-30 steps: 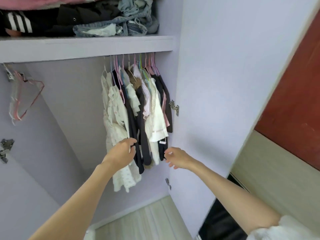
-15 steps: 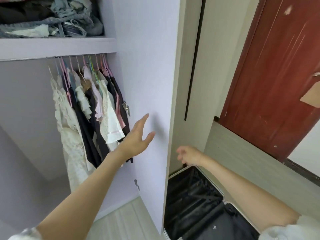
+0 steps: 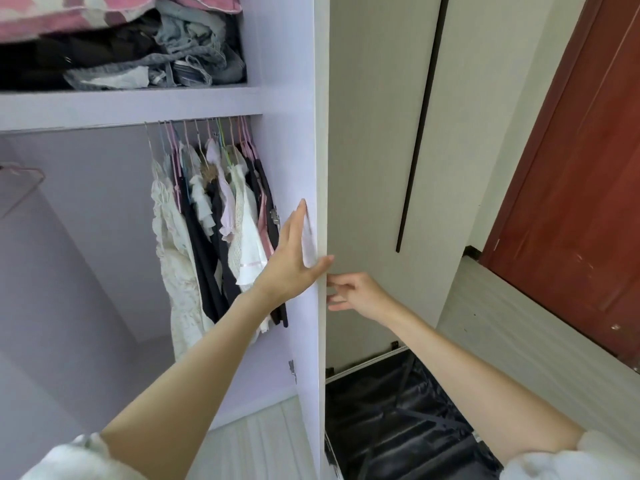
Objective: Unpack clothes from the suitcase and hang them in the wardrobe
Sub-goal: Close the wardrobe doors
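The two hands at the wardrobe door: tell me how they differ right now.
The left hand lies flat against the lilac inner face of the wardrobe door, fingers straight and pointing up; the right hand has loosely curled fingers at the door's edge. The left hand is on the wardrobe side of the door, the right hand on the outer side, above the open suitcase. Both are bare and hold no clothes.
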Action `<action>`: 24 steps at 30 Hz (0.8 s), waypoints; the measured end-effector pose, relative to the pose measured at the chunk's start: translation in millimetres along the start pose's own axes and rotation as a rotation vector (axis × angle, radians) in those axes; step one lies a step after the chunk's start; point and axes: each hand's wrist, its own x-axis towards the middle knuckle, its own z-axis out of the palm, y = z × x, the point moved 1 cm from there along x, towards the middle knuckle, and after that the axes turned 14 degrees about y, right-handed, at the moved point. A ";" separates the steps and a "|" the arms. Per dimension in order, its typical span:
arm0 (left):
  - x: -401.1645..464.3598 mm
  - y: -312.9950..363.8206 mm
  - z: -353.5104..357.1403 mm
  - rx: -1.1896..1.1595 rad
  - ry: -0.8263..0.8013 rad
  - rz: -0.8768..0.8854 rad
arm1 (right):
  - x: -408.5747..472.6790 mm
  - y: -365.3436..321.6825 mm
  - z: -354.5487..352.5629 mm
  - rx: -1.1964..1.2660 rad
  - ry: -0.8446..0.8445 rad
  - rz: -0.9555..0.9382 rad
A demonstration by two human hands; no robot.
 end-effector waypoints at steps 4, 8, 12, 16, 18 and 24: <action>-8.6 -20.0 -36.1 0.025 0.073 -0.029 | 11.1 -11.6 44.8 -0.036 -0.103 -0.039; -21.4 -45.7 -78.2 0.099 0.166 -0.104 | 30.8 -20.7 96.0 -0.294 -0.150 -0.193; -26.9 -71.2 -116.8 0.184 0.255 -0.180 | 52.3 -39.7 122.2 -0.525 -0.115 -0.407; -27.9 -98.7 -150.7 0.343 0.353 -0.269 | 84.6 -69.3 148.7 -0.549 0.020 -0.556; -24.0 -115.0 -168.2 0.407 0.408 -0.288 | 102.7 -85.5 164.2 -0.608 0.107 -0.652; 7.1 -165.4 -215.9 0.654 0.566 -0.202 | 150.6 -120.6 210.4 -0.830 0.251 -0.806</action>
